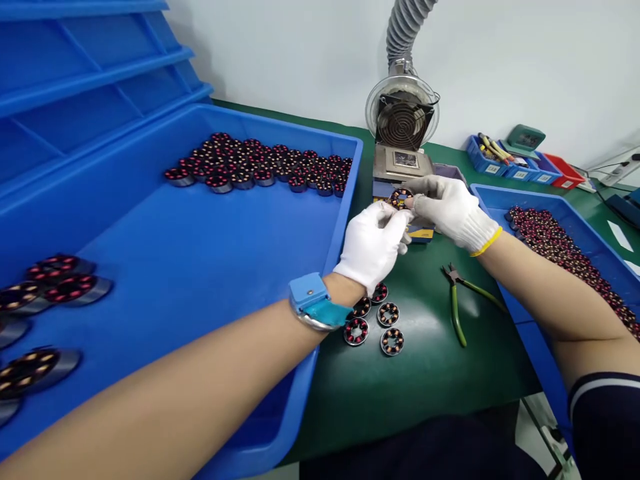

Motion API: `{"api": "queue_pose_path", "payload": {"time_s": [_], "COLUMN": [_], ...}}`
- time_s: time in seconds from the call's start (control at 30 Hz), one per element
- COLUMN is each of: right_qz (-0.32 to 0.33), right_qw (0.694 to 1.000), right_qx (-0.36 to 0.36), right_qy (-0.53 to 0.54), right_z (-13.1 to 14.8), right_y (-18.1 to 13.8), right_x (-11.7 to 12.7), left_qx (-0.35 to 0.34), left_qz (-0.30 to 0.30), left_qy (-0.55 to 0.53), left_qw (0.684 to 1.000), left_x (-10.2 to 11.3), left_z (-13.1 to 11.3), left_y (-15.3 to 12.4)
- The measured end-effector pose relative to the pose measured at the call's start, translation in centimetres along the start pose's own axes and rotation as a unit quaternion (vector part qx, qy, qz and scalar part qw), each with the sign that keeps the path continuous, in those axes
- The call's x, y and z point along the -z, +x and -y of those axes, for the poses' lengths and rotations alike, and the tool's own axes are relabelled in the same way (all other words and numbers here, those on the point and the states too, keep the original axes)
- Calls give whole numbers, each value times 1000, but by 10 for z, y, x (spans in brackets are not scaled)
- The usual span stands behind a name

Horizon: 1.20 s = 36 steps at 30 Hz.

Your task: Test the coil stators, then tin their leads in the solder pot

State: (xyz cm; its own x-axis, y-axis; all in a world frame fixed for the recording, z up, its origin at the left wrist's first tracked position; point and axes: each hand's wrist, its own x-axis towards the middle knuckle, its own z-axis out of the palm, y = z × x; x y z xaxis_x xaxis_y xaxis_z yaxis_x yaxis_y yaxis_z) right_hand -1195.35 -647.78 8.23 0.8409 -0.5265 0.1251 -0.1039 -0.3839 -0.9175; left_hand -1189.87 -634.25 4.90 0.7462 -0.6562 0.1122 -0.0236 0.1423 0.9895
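Both my hands wear white gloves and meet over the green mat. My left hand and my right hand pinch one small round motor stator with copper windings between their fingertips, just in front of the soldering station. A blue strap circles my left wrist. Several more stators lie on the mat below my left hand. Green-handled cutters rest on the mat under my right forearm.
A large blue tray at left holds rows of stators at its far side and a few at its near left. Another blue tray at right holds many stators. A fume extractor fan stands behind. Small parts bins sit at back right.
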Motion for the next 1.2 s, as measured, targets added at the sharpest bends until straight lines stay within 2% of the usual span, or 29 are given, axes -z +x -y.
{"api": "queue_pose_path", "payload": {"time_s": [0.1,0.17,0.23,0.3,0.43,0.57,0.67,0.8,1.03,1.1,1.2], "right_qz": [-62,-85,-103,-125,-150,-138,-111,-89,-103,-126,-148], "right_qw": [991,978,961,932,869,840,826,828,820,830,863], "right_qx": [66,111,151,180,163,133,131,142,146,141,141], "right_qy": [-100,-152,-207,-288,-443,-508,-537,-535,-543,-525,-461], "right_z": [-4,-6,-6,-5,1,-1,-7,-13,-9,-4,6], "right_y": [17,37,61,86,124,137,139,141,140,137,126], "right_x": [7,14,22,30,37,34,31,28,28,31,36], "left_qx": [-42,-69,-109,-151,-181,-193,-191,-191,-177,-165,-142], "left_qz": [43,71,98,130,183,218,233,241,244,231,191], "left_qy": [55,141,254,357,476,505,513,511,507,499,463], "left_qw": [997,985,956,913,841,812,804,803,808,819,854], "left_x": [-2,-2,-2,-2,-1,-1,-2,-2,-2,-1,-1], "left_z": [4,8,11,13,14,13,12,11,10,10,10], "left_y": [-6,-9,-11,-12,-13,-15,-17,-17,-17,-17,-15]}}
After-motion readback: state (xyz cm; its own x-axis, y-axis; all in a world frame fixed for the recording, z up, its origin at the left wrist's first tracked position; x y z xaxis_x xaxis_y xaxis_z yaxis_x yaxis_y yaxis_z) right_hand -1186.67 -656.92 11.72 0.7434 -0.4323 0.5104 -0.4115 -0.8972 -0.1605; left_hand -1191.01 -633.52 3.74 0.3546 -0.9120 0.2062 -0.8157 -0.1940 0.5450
